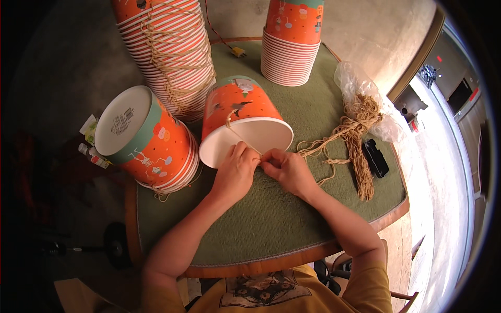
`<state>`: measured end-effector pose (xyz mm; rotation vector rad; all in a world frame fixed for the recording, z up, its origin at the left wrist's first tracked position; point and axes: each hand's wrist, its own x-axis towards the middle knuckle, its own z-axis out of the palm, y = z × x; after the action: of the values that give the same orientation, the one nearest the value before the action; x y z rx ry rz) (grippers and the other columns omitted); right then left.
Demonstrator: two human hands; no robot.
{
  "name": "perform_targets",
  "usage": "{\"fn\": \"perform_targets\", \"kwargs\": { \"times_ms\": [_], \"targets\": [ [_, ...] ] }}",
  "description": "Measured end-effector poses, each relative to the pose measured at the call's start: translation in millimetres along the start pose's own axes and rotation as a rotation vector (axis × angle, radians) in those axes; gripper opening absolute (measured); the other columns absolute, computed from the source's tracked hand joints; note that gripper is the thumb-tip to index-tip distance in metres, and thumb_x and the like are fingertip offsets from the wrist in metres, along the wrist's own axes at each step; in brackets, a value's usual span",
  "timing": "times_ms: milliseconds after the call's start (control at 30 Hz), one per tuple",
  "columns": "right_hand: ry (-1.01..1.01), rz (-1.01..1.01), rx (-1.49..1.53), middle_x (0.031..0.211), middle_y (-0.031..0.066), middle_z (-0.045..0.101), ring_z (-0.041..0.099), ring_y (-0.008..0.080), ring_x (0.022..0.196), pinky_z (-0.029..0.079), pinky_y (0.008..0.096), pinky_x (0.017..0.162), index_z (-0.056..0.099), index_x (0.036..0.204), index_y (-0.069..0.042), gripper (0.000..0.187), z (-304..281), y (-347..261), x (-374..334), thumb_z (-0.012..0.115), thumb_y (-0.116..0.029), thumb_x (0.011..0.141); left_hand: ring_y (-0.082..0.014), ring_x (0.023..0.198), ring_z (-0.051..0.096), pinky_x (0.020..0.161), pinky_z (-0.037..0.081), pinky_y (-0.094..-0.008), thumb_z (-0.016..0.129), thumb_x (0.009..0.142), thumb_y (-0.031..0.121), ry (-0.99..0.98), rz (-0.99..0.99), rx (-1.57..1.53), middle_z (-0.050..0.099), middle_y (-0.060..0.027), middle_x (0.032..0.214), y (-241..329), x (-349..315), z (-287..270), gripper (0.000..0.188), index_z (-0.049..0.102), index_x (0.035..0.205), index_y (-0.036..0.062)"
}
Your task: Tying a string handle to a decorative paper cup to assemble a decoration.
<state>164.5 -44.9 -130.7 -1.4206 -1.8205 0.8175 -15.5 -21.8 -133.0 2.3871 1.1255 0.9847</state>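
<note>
An orange paper bucket [240, 107] with a green band lies tipped on the table, its white open mouth facing me. A thin tan string [240, 136] runs from the bucket's rim across the mouth to my fingers. My left hand [236, 169] pinches the string just below the rim. Close beside it, my right hand [286, 168] is also closed on the string, fingertips nearly touching those of the left. The exact crossing of the string between the fingertips is hidden.
Upside-down stacked buckets [148, 138] stand left, before a tall stack wound with string [167, 57]. Another stack [290, 52] stands at the back. Right lie a hank of string [360, 156], a clear plastic bag [355, 78] and a black case [375, 158] on the green-covered table [250, 224].
</note>
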Motion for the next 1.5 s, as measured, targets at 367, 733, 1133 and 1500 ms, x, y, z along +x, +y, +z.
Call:
{"fn": "perform_targets", "kwargs": {
  "times_ms": [367, 733, 1133, 1500],
  "targets": [
    [-0.215, 0.294, 0.372, 0.071, -0.0019, 0.060, 0.050, 0.0059, 0.056, 0.044, 0.0241, 0.052, 0.067, 0.094, -0.002, 0.014, -9.7, 1.4, 20.1, 0.063, -0.016, 0.092, -0.0329, 0.095, 0.052, 0.082, 0.047, -0.0423, 0.060, 0.082, -0.002, 0.064, 0.122, 0.157, 0.048, -0.0148, 0.103, 2.8, -1.4, -2.4, 0.017, 0.052, 0.096, 0.0007],
    [-0.224, 0.315, 0.401, 0.068, -0.0061, 0.055, 0.044, 0.0018, 0.054, 0.035, 0.0193, 0.047, 0.068, 0.093, -0.005, 0.011, -11.5, -5.9, 21.4, 0.064, -0.015, 0.093, -0.0318, 0.099, 0.050, 0.086, 0.045, -0.0424, 0.068, 0.077, -0.001, 0.131, 0.083, 0.222, 0.051, -0.0125, 0.102, 9.6, -6.0, 2.2, 0.022, 0.053, 0.093, 0.0020],
    [-0.282, 0.347, 0.409, 0.062, -0.0070, 0.051, 0.043, 0.0021, 0.048, 0.032, 0.0193, 0.038, 0.069, 0.096, -0.007, 0.016, -19.6, -12.9, 22.0, 0.063, -0.021, 0.094, -0.0315, 0.096, 0.052, 0.085, 0.044, -0.0422, 0.066, 0.078, 0.000, 0.175, 0.057, 0.198, 0.053, -0.0124, 0.098, 8.3, -5.1, 6.7, 0.017, 0.054, 0.090, 0.0016],
    [-0.256, 0.343, 0.399, 0.061, -0.0065, 0.051, 0.043, 0.0018, 0.047, 0.032, 0.0189, 0.039, 0.069, 0.095, -0.007, 0.015, -18.2, -11.0, 21.4, 0.062, -0.021, 0.093, -0.0308, 0.091, 0.050, 0.082, 0.043, -0.0422, 0.071, 0.075, -0.003, 0.188, 0.050, 0.173, 0.052, -0.0109, 0.093, 8.1, -5.0, 7.8, 0.026, 0.052, 0.091, 0.0049]
  ]
}}
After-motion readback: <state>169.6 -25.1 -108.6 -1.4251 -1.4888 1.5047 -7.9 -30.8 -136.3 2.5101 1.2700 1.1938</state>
